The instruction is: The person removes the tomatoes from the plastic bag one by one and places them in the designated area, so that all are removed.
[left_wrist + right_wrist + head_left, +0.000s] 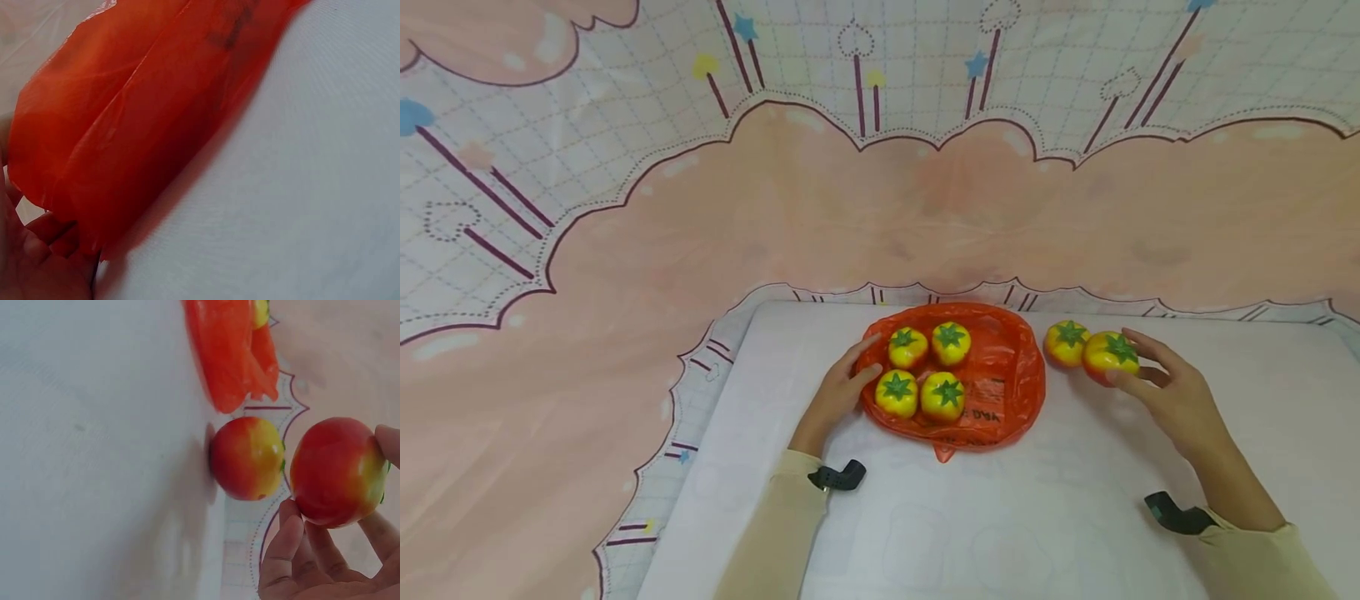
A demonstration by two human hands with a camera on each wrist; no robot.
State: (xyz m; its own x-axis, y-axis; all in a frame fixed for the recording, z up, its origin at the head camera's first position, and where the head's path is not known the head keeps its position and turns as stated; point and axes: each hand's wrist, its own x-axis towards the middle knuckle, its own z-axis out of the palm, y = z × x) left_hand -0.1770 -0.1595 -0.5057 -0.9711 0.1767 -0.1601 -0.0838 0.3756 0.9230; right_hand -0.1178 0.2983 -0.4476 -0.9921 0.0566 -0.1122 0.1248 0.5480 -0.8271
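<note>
1. The biggest thing is the pink and white cloth (925, 208), across the top and left of the head view.
2. Next comes the white desk (1037, 517), at the bottom of the head view. It looks smooth, so round things could roll on it if they get bumped.
3. The red bag (1018, 375) sits on the desk, just below the middle of the frame. It looks thin and floppy. A hard tug on its edge could tip it, or its side could fold in.
4. The right hand (1183, 404), at the right of the frame, grips one fruit between thumb and fingers.
5. The left hand (835, 396) is at the bag's left edge, fingers touching it. I cannot tell if they pinch it.
6. The held fruit (1103, 357) is right of the bag, up off the desk. Its skin is shiny and round, so a weak grip could let it slip and drop.
7. The four fruits (943, 396) sit inside the bag's left part. A dropped fruit could knock them about.
8. The loose fruit (1063, 343) is on the desk, between the bag and the held one. A low swing to the left could hit it.
</note>
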